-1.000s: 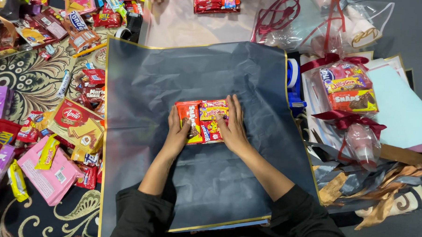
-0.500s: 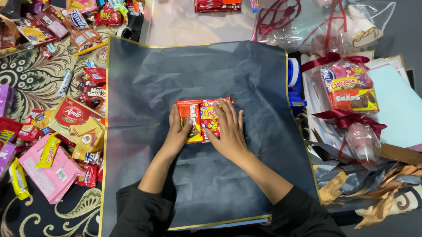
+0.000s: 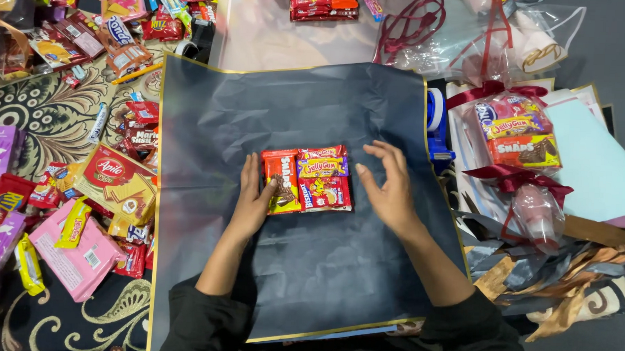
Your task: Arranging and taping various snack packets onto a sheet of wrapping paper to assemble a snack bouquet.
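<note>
Both forearms, in black sleeves, reach forward from the bottom edge over a large dark blue sheet of wrapping paper [image 3: 309, 265] with a thin gold border. The left hand [image 3: 254, 198] lies flat, fingers together, pressed against the left edge of a small cluster of snack packets [image 3: 307, 179] at the middle of the sheet. The right hand [image 3: 388, 188] hovers just beside the cluster's right edge, fingers spread and curled, gripping nothing; whether its fingertips touch the packets is hard to tell. The two hands are apart, with the cluster between them.

The cluster is made of red and yellow flat packets laid side by side, flush on the paper. The sheet rests on a patterned carpet [image 3: 51, 111] of black and cream.

To the left lie loose sweets: a pink packet [image 3: 74, 257], a red box [image 3: 115, 179] and many small red wrappers. To the right sits a clear gift bag with a dark red ribbon [image 3: 518, 138], holding snacks, beside a pale blue sheet [image 3: 597, 165] and brown paper scraps [image 3: 565, 274]. Farther off, a second red stack of packets [image 3: 322, 3] rests on a translucent sheet [image 3: 276, 36].
</note>
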